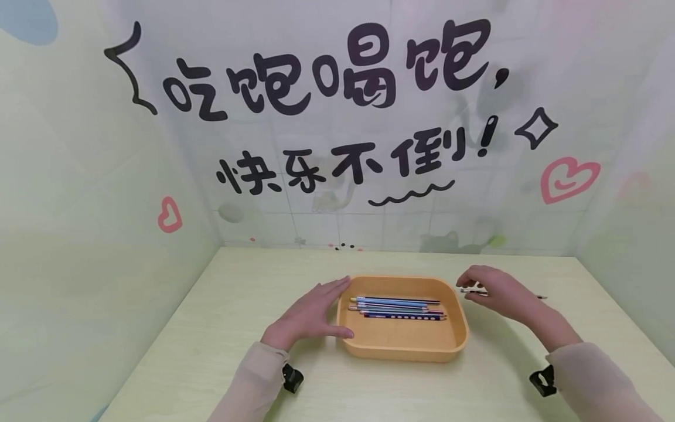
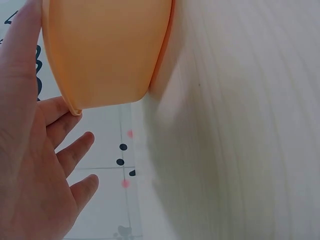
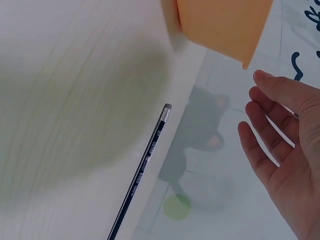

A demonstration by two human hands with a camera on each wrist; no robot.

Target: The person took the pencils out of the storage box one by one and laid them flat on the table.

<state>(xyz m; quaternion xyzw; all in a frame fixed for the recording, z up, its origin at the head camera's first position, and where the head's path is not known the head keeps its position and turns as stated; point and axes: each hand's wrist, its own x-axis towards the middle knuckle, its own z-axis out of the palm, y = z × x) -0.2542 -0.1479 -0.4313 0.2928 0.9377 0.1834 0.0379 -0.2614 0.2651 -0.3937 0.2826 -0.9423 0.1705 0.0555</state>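
Observation:
An orange plastic tray (image 1: pixel 406 354) stands on the table, with several pencils (image 1: pixel 396 309) lying side by side in it, mostly in blue tones. My left hand (image 1: pixel 308 313) touches the tray's left end, thumb at the near side and fingers spread toward the far corner. In the left wrist view its fingertips meet the tray's rim (image 2: pixel 59 82). My right hand (image 1: pixel 501 293) hovers beyond the tray's right end, fingers loosely bent and holding nothing. Below it a dark pencil (image 3: pixel 143 165) with silver lettering and a grey eraser lies on the table, partly hidden by the hand in the head view.
The pale wood-grain table (image 1: pixel 253 281) backs onto a white wall sheet (image 1: pixel 316 135) with large black lettering and pink hearts. Similar sheets close in the left and right sides. A small black device (image 1: pixel 292 378) sits at the left wrist, another (image 1: pixel 543 381) at the right.

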